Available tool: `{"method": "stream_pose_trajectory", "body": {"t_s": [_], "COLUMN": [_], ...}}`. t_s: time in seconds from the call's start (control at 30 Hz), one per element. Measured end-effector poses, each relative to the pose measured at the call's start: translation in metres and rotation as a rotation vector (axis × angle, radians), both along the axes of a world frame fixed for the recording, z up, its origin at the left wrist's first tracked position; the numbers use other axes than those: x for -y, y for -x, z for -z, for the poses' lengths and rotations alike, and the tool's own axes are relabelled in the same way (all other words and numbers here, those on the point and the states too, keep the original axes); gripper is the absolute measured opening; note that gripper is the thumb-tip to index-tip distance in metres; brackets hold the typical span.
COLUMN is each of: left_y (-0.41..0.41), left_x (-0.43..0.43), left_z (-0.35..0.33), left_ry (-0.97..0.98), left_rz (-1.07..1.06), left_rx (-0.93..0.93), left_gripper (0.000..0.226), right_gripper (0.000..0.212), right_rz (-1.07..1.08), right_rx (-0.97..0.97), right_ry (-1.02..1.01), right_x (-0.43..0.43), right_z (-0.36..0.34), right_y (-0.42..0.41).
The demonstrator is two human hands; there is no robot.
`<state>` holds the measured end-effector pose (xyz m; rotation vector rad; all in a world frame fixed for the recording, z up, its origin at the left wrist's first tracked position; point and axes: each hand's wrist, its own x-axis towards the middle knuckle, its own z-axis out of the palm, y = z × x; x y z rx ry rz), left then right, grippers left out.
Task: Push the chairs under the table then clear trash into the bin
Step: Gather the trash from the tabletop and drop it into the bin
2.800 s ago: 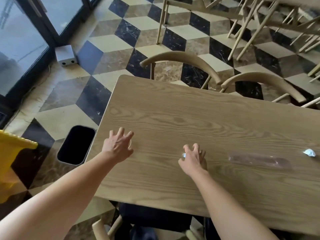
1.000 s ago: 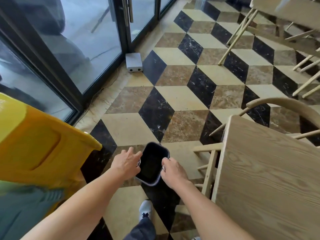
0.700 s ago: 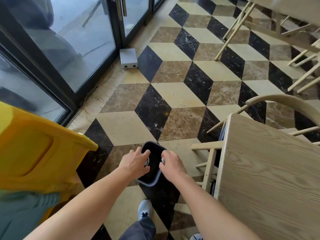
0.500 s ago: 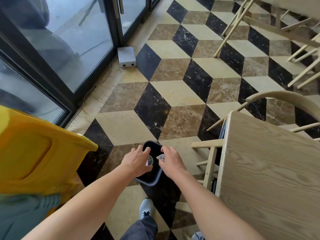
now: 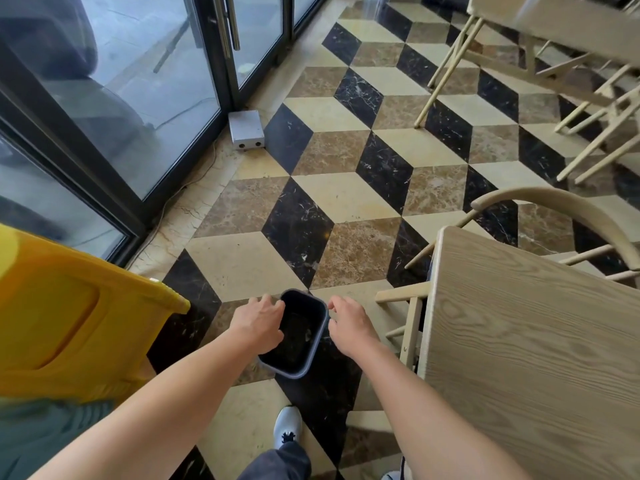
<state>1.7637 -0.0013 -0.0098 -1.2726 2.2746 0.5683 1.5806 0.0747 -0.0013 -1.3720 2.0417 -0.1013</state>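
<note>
A small dark bin (image 5: 313,355) with a grey rim stands on the tiled floor at the table's left end. My left hand (image 5: 258,322) hovers over its left rim, fingers loosely apart and nothing in it. Over the right rim, my right hand (image 5: 348,323) is also open and holds nothing. Faint bits of trash lie inside the bin. The wooden table (image 5: 526,344) fills the lower right. A curved-back chair (image 5: 554,209) is tucked in at its far side, and another chair's wooden frame (image 5: 408,306) shows at the near left corner.
A large yellow bin (image 5: 72,317) stands on the left, close to my left arm. Glass doors (image 5: 145,98) with black frames run along the left, with a small grey box (image 5: 246,129) at their foot. More tables and chairs (image 5: 571,74) stand at the back right. My shoe (image 5: 287,424) is below the bin.
I turned from the table to the bin with small pieces of trash in both hands. Half a second ago they were held over the bin; now both hands have parted, with nothing in them.
</note>
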Motion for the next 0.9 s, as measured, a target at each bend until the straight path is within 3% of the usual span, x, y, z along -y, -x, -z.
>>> {"method": "stream_pose_trajectory", "body": {"t_s": [0.27,0.5,0.9], "left_y": [0.04,0.132,0.262], "left_x": [-0.017,-0.05,-0.277], "left_z": [-0.042,-0.076,-0.12], "left_ry": [0.078,0.142,0.154], "left_rz": [0.127,0.329,0.821], "left_rx": [-0.025,-0.103,-0.208], "left_gripper": [0.044,0.049,0.055], "right_gripper": [0.024,0.034,0.034], "right_rz": [0.011,0.199,0.593], "right_rx": [-0.089,-0.16,-0.381], "right_ry": [0.015,0.043,-0.103], "right_x": [-0.042,-0.129,-0.394], "right_z": [-0.044,-0.08,-0.097], "right_y": [0.021,0.065,0.148]}}
